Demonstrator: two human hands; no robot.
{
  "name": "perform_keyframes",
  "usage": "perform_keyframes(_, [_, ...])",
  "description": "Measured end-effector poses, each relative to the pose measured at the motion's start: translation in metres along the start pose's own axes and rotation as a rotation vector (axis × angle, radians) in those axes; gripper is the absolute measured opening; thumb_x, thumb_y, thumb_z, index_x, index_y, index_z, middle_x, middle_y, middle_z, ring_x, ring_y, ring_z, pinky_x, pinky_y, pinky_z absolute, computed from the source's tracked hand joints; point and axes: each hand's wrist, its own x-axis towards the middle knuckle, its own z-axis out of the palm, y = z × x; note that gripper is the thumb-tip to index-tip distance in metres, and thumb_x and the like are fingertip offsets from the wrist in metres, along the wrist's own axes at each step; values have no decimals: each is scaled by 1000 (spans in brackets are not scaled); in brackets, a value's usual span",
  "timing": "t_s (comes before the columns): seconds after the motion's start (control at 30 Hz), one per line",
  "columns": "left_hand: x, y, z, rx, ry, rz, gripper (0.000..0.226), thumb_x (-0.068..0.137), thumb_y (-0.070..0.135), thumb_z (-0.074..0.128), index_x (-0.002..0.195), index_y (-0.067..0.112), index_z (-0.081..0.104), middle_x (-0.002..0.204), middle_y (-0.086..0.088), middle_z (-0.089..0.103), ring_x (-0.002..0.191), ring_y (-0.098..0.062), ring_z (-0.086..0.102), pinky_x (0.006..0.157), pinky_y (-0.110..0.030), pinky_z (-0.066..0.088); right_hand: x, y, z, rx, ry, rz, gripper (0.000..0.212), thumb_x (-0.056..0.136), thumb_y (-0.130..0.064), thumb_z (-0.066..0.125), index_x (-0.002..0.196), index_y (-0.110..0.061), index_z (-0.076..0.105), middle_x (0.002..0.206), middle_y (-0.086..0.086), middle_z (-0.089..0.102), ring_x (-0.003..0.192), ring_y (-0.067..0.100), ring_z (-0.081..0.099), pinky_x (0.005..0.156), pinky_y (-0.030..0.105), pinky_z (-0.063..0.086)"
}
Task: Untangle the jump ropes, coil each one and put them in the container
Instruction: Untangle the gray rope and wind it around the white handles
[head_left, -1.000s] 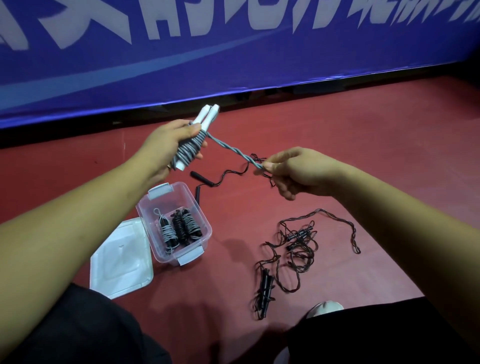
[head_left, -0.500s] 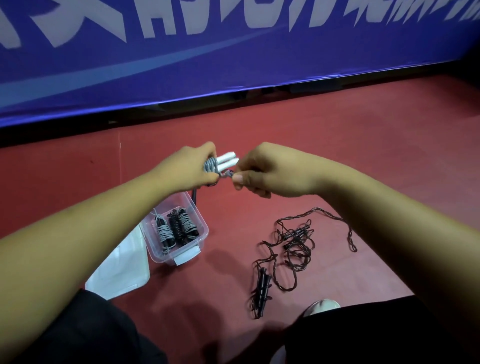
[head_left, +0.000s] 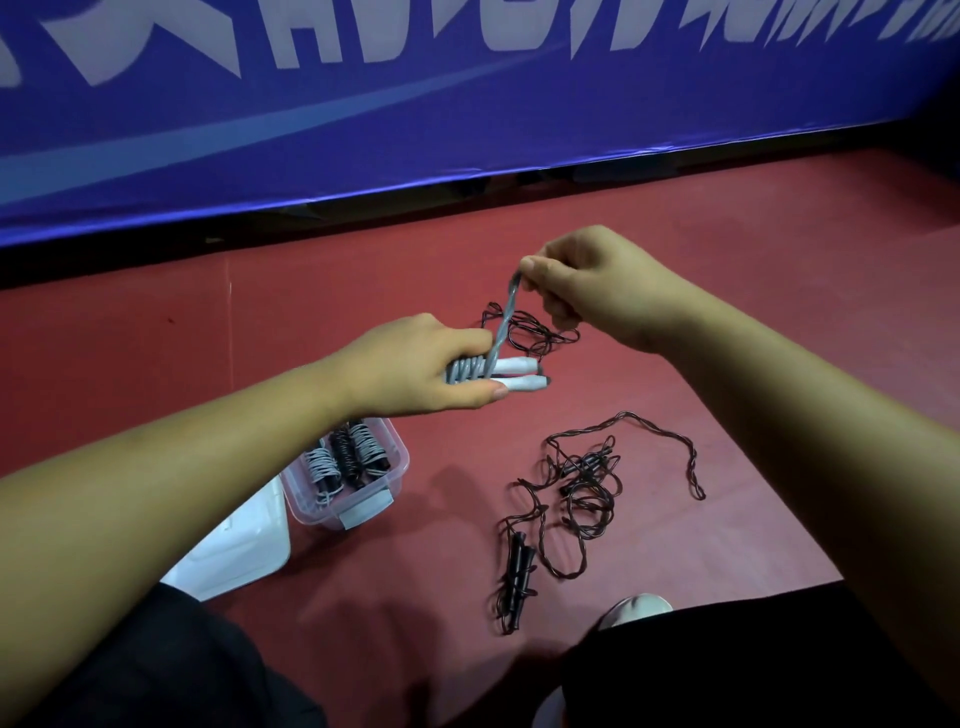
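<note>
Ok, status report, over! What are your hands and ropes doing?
Left hand grips white-handled grey rope coil. Right hand pinches its twisted tail. Tangled black rope on red floor. Clear plastic box open.

Grey rope, part-coiled round its white handles, lies within the left fingers; its twisted tail rises to the right fingers. Black tangled ropes lie loose on the floor below them. Clear container, under the left fingers, holds three coils.

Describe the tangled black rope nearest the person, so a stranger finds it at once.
Start at the clear container on the red floor. Right of it sprawls the tangled black rope. Unlike the farther black rope, its handles lie near the shoe.
</note>
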Motion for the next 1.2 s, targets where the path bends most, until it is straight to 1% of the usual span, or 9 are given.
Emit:
perform_keyframes(0.1, [-2, -1, -5, -117, 46, 54, 36, 85, 62, 58, 80, 29, 47, 57, 4, 52, 53, -10, 52, 51, -31, 37, 3, 5, 4, -155, 56, -6, 40, 103, -27, 47, 83, 5, 61, 66, 14, 46, 60, 21, 41, 59, 37, 39])
perform_keyframes(0.17, [-4, 0, -7, -424, 70, 7, 30, 86, 49, 69, 99, 28, 52, 67, 3, 65, 55, -11, 62, 54, -27, 47, 4, 7, 6, -251, 90, -21, 43, 104, -24, 44, 85, 13, 55, 67, 15, 45, 60, 19, 38, 56, 34, 32])
perform_keyframes(0.3, [-5, 4, -16, -902, 172, -22, 47, 90, 29, 70, 131, 39, 49, 88, 16, 69, 69, -7, 64, 61, -22, 54, 0, 9, 6, -234, 4, -60, 42, 107, -26, 40, 74, -1, 49, 61, 6, 39, 56, 19, 33, 57, 33, 29])
perform_keyframes(0.57, [-2, 15, -32, -1380, 209, -190, 29, 84, 17, 73, 106, 14, 55, 68, -12, 63, 50, -21, 58, 47, -27, 52, -9, 11, 3, -92, -102, -57, 38, 106, -34, 43, 76, -14, 55, 58, 8, 47, 54, 19, 42, 59, 34, 38])
perform_keyframes(0.77, [6, -6, -35, -1257, 320, -468, 41, 74, 20, 80, 111, 12, 64, 69, -10, 69, 59, -24, 63, 51, -30, 56, -14, -11, 1, -401, -80, -244, 30, 103, -26, 51, 79, -15, 62, 60, -6, 52, 51, 6, 45, 54, 24, 35])
perform_keyframes(0.83, [7, -10, -29, -1181, 292, -536, 45, 76, 20, 82, 116, 12, 64, 71, -10, 69, 65, -26, 65, 55, -36, 59, -16, -18, 9, -535, -75, -329, 29, 102, -26, 53, 77, -14, 63, 67, -4, 56, 62, 16, 51, 60, 30, 37])
perform_keyframes(0.9, [8, -8, -28, -1036, 246, -518, 41, 77, 22, 83, 113, 15, 65, 72, -11, 69, 64, -26, 64, 59, -43, 58, -17, -21, 10, -604, -84, -393, 29, 101, -21, 54, 72, -16, 57, 71, -5, 50, 67, 23, 48, 63, 35, 34])
perform_keyframes(1.1, [4, 2, -23, -437, -49, -314, 24, 77, 33, 81, 94, 29, 66, 75, -6, 71, 55, -15, 64, 48, -21, 47, -22, -21, 21, -887, -106, -546, 12, 90, -5, 61, 83, -12, 68, 103, 10, 55, 85, 33, 55, 69, 42, 44])
perform_keyframes(1.2, [0, 4, -19, -252, -133, -238, 19, 77, 37, 77, 86, 27, 64, 67, 1, 68, 54, -14, 66, 52, -24, 48, -19, -17, 26, -795, -191, -445, 12, 89, -2, 57, 87, -9, 67, 117, 13, 60, 92, 34, 60, 76, 45, 49])
